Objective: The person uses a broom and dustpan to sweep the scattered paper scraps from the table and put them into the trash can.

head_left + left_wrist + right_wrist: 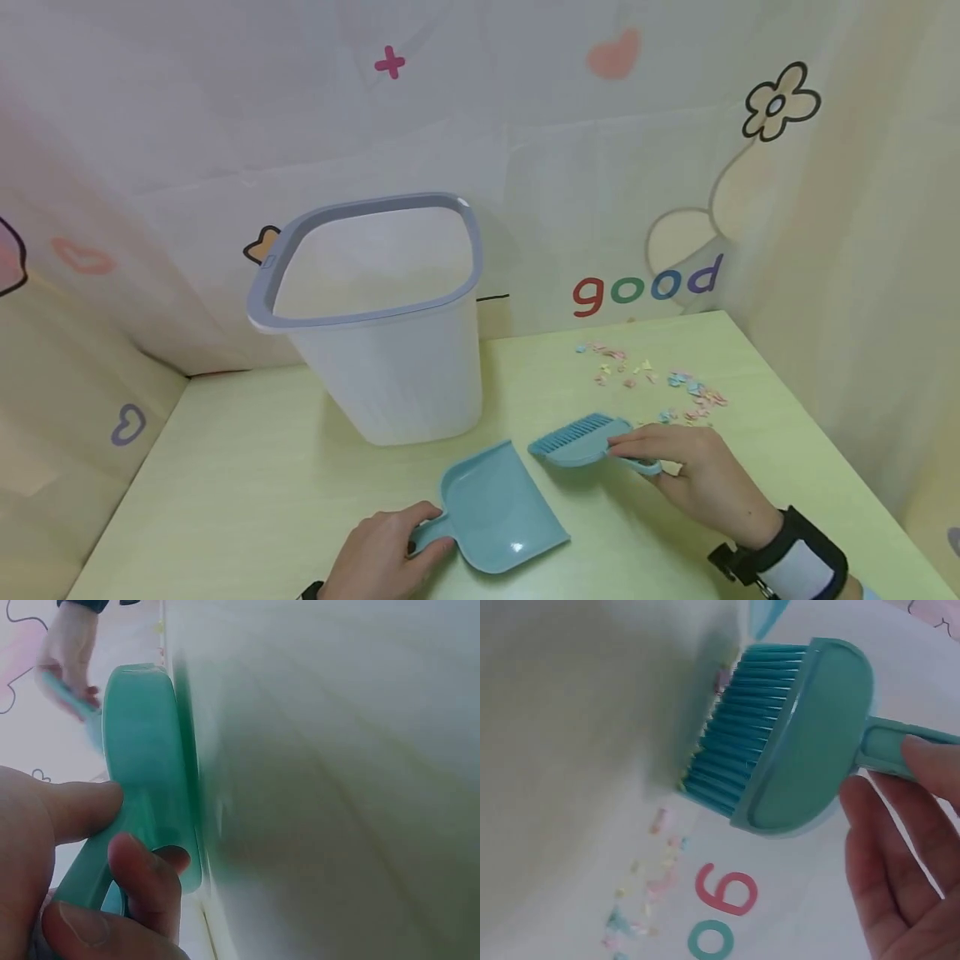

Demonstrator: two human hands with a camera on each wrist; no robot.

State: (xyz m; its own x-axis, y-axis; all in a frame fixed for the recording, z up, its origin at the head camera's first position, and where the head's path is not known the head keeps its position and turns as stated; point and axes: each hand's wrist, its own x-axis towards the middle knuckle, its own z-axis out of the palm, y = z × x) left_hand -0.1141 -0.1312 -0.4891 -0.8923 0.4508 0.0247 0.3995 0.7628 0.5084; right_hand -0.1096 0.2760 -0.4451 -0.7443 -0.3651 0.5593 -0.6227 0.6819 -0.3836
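Note:
My left hand (390,546) grips the short handle of a blue dustpan (498,508), whose pan faces up and its straight edge points right. In the left wrist view the thumb and fingers wrap the dustpan's handle (94,866), the pan close over the table. My right hand (701,467) pinches the handle of a matching small hand brush (581,440). Its bristles (739,727) point left, toward the dustpan. Scattered paper bits (693,392) in pink, blue and yellow lie on the table beyond the right hand. No bits show in the pan.
A tall white bin (405,375) with a grey-blue rim stands behind the dustpan, left of the brush. A printed curtain (540,167) hangs along the table's back and sides. The pale table (247,483) extends left of the bin.

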